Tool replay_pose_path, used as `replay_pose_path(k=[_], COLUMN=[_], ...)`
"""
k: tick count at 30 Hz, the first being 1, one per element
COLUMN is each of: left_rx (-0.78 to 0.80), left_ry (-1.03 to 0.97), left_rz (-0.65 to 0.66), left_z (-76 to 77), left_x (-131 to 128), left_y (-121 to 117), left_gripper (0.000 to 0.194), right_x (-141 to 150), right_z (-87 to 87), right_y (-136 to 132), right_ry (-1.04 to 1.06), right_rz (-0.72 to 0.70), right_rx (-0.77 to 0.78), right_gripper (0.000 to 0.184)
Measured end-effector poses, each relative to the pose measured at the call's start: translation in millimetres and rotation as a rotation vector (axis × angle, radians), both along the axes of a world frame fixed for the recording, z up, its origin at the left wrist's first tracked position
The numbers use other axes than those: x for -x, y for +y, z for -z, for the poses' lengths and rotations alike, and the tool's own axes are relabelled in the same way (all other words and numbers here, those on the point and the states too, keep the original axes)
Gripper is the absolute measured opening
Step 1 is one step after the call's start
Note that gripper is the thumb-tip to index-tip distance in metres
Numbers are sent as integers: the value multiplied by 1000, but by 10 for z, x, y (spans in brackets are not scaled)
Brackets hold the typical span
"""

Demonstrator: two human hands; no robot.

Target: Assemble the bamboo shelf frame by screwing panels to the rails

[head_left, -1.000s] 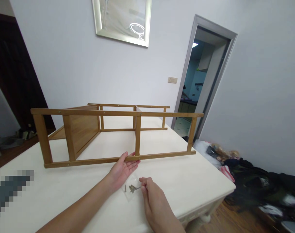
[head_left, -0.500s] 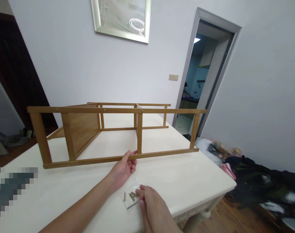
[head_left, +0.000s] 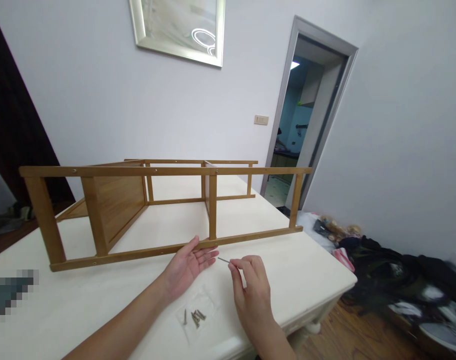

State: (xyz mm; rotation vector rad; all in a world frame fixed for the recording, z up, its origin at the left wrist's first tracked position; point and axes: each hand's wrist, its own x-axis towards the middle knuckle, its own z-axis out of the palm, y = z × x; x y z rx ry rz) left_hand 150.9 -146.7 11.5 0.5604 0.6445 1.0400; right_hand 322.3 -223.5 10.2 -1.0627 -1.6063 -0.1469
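Note:
A brown wooden shelf frame (head_left: pixel 212 207) lies on its side across the white table. My left hand (head_left: pixel 185 265) is palm up at its lower front rail, fingers stretched out and apart; the thumb and forefinger overlap the rail. To its right, my right hand (head_left: pixel 252 285) pinches a hex key (head_left: pixel 223 259), of which only a thin, dark straight end shows, pointing at the left fingertips. Below the hands lies a clear plastic bag (head_left: pixel 209 297) with several metal screws (head_left: pixel 197 317) on it, one apart from the others.
The white table (head_left: pixel 306 265) ends at a rounded corner on the right. Beyond it, dark clothes and bags (head_left: pixel 393 280) are heaped on the wooden floor. A wall with a framed mirror (head_left: pixel 179 55) and a doorway (head_left: pixel 288 125) stands behind.
My right hand has lifted the hex key off the plastic bag and brought it up near the rail. My left hand's fingers have uncurled. The view has shifted slightly right.

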Motion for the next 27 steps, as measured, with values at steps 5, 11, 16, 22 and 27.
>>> replay_pose_path(k=[5,11,16,22,27], left_rx=[-44,-103,-168,-204,-264], left_ry=[-33,37,108,103,82], left_rz=[53,114,160,189,175], left_z=[28,70,94,84,58], left_x=[-16,-32,-29,-3,6], left_y=[-13,-32,-19,-15,-40], left_gripper=[24,15,17,18,21], right_x=[62,45,28,40,44], right_z=[29,81,103,98,99], right_y=[119,106,125,132,132], right_ry=[-92,-141,-132,-148,-153], right_rz=[13,71,90,127,160], right_rx=[-54,-89,-110,-109,-129], right_gripper=[18,18,19,15,11])
